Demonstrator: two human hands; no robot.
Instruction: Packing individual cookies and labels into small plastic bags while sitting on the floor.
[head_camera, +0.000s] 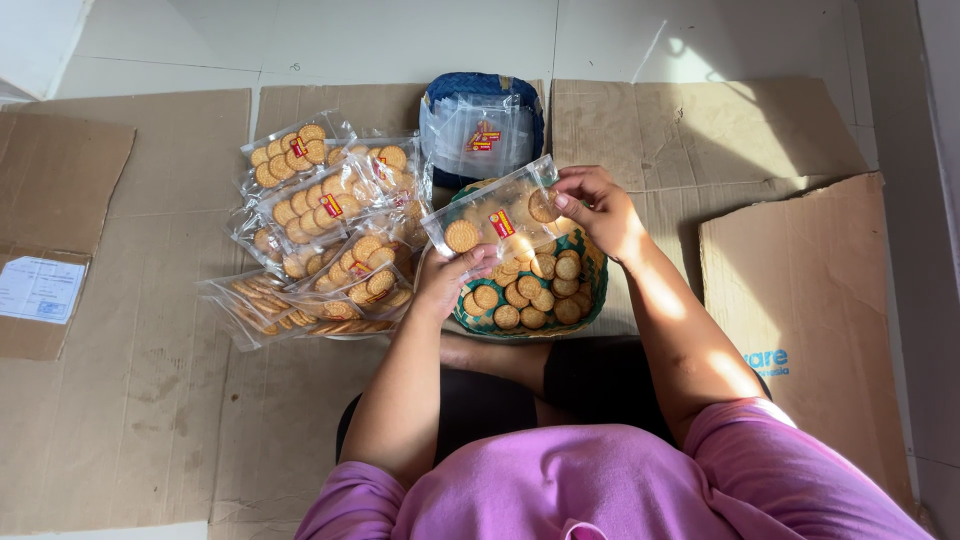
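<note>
Biscuit bag (497, 217) held over a basket of round biscuits.

Clear, glossy plastic with a small red and yellow label, the bag is flat and oblong, held tilted just above the woven green basket (592, 304), and two round golden biscuits show through it, one near each end. The left hand (447, 278) comes up from below with fingers curled, pinching the bag's lower left corner. The right hand (597, 207) bends at the wrist over the bag's upper right end, its fingertips closed on a biscuit (543, 207) at the bag's mouth. Loose biscuits, thin discs with ridged rims, fill the basket. To the left lies a heap of filled bags (320, 225), shiny and crinkled. Beyond the basket, a blue container (483, 93) holds a stack of empty bags. Flattened brown cardboard (140, 400), creased and matt, covers the pale tiled floor.
</note>
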